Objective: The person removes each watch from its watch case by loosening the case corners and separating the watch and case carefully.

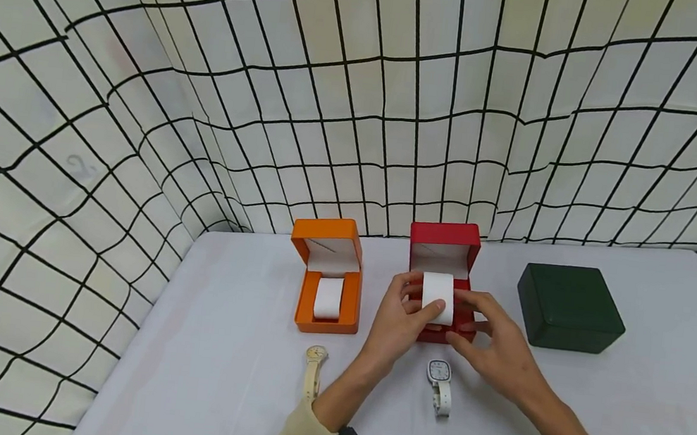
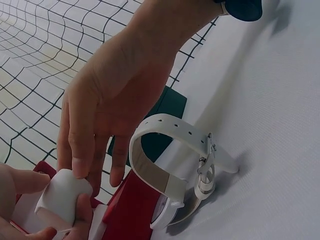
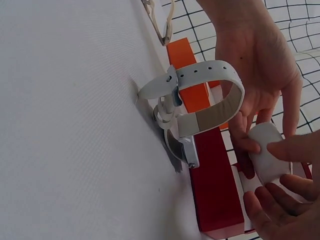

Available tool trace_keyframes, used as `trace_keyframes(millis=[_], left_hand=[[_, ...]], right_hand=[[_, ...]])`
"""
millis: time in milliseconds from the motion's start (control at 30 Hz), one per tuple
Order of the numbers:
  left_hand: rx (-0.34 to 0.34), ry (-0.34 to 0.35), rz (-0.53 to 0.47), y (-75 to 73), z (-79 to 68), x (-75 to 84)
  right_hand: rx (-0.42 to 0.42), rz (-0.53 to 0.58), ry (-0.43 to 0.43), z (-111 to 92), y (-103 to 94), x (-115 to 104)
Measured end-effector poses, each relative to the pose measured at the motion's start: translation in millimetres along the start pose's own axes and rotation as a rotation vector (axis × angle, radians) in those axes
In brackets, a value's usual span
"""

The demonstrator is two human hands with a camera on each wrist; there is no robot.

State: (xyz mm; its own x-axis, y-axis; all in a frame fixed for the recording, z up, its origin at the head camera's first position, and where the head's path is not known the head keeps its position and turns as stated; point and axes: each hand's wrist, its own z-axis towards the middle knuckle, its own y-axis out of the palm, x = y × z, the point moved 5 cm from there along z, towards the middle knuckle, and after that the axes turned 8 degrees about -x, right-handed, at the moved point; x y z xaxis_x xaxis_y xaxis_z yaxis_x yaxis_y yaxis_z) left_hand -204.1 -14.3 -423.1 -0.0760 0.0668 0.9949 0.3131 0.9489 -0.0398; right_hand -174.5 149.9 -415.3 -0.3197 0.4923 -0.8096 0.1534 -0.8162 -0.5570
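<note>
In the head view, a white watch pillow [image 1: 437, 287] is held over the open red watch box [image 1: 445, 233]. My left hand [image 1: 398, 315] grips it, thumb across its front and fingers behind its left side. My right hand [image 1: 497, 346] is at the pillow's right side, a fingertip touching it; the thumb stays apart, near the box's front. Both wrist views also show the pillow [image 2: 60, 202] between the hands. In front of the box lies a watch with a white strap [image 1: 442, 397]; its buckled strap [image 3: 215, 72] stands up large in the right wrist view.
To the left stands an open orange watch box [image 1: 348, 309] with its own white pillow [image 1: 328, 298]. A cream watch [image 1: 315, 363] lies before it, beside my left forearm. A closed green box [image 1: 571, 308] sits right. Black netting [image 1: 384, 118] edges the white table.
</note>
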Motion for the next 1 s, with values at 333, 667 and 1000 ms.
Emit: trace_keyframes(millis=[333, 667, 1000], left_hand=[[-0.015, 0.013, 0.071, 0.8, -1.8, 1.5], [0.036, 0.089, 0.262, 2.0, 0.1, 3.2], [0.064, 0.133, 0.418, 5.2, 5.6, 2.6]], right_hand=[[0.051, -0.014, 0.028, 3.2, 0.2, 5.6], [0.131, -0.005, -0.032, 4.8, -4.4, 9.6], [0.143, 0.014, -0.026, 7.7, -3.9, 16.2]])
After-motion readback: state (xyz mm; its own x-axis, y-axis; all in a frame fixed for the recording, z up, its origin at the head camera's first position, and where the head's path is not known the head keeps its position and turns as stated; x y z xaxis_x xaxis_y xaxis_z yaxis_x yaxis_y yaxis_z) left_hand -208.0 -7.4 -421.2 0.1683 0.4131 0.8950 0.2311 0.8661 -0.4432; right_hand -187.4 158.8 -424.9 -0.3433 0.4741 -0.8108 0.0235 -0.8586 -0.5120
